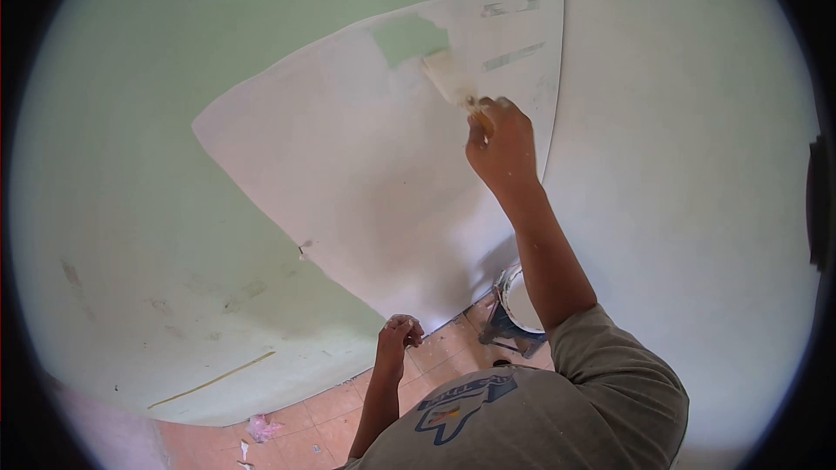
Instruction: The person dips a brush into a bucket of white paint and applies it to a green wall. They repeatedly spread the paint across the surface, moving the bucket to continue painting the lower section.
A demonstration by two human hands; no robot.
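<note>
My right hand [503, 144] grips the handle of a wide paintbrush [449, 78], its pale bristles pressed to or very near the wall. The bristle end is beside a small green patch [409, 39] within the white-painted area [331, 148]. Down by my body, my left hand [401, 331] hangs in front of the wall's lower edge with loosely curled fingers, and no object shows in it. White specks mark its fingers.
A paint bucket [521, 300] with white paint stands on a dark stool [505, 335], partly behind my right forearm. Green wall [157, 165] surrounds the white area; a pale wall [679, 165] meets it on the right. Pink plastic [261, 426] lies on the tiled floor [318, 413].
</note>
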